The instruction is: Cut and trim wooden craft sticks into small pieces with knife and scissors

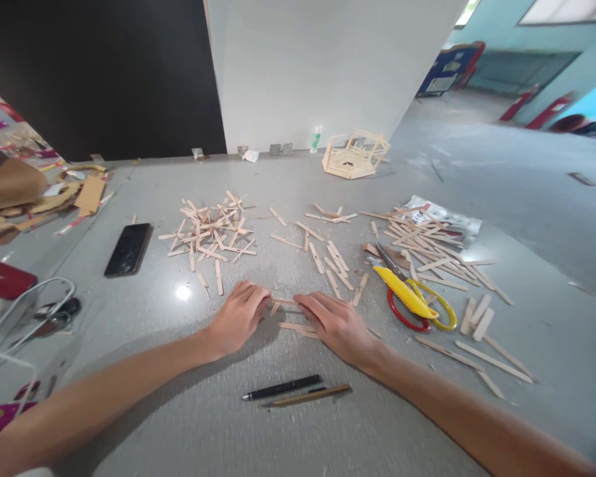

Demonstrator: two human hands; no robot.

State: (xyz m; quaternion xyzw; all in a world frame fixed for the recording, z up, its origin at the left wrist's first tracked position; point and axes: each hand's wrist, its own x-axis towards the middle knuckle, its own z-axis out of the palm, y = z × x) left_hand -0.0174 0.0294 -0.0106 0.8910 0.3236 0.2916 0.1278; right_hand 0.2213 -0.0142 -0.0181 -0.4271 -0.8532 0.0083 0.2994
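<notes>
A short wooden craft stick (284,302) spans the gap between my two hands just above the grey table. My left hand (241,315) is closed on its left end, fingertips pinched together. The other end is pinched by my right hand (334,322), whose fingers curl over it. Below the held piece, a couple of loose craft sticks (295,326) lie flat, partly hidden by my right hand. A black pen (283,387) and a brown pencil-like stick (310,395) rest on the table nearer to me.
Beyond my hands lies a pile of cut sticks (211,228). To the right are scissors (420,301), a yellow cutter (404,291) and more sticks (437,245). A phone (129,250) lies left. At the back stand a stick frame (350,169) and a glue tube (316,138).
</notes>
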